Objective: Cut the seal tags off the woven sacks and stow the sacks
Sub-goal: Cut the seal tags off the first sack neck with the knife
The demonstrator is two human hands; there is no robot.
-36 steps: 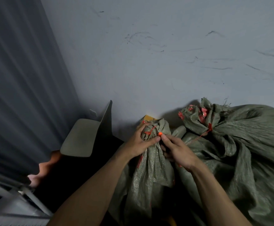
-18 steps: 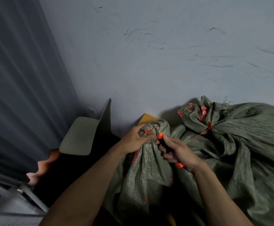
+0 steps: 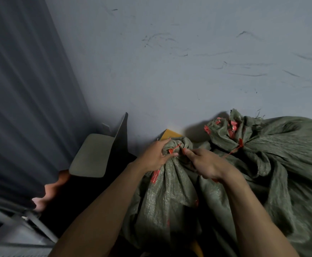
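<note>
Near L: grey metal frame (image 3: 30, 223). Both forearms come in from the near edge & cover part of the near sack (image 3: 170, 197) (centre, green woven, upright, neck bunched). L hand (image 3: 156, 157) grips the neck, thumb by the red seal tag (image 3: 173, 150) cinched there. R hand (image 3: 207, 165) curled on an orange-tipped tool (image 3: 184, 149), mostly hidden in fist, tip just beside tag. L of sack: grey board (image 3: 94, 154). R: bigger sack (image 3: 285, 160), touching it, red tags (image 3: 233, 127) at neck. Far: yellow item (image 3: 170, 134), scuffed wall (image 3: 170, 62).
</note>
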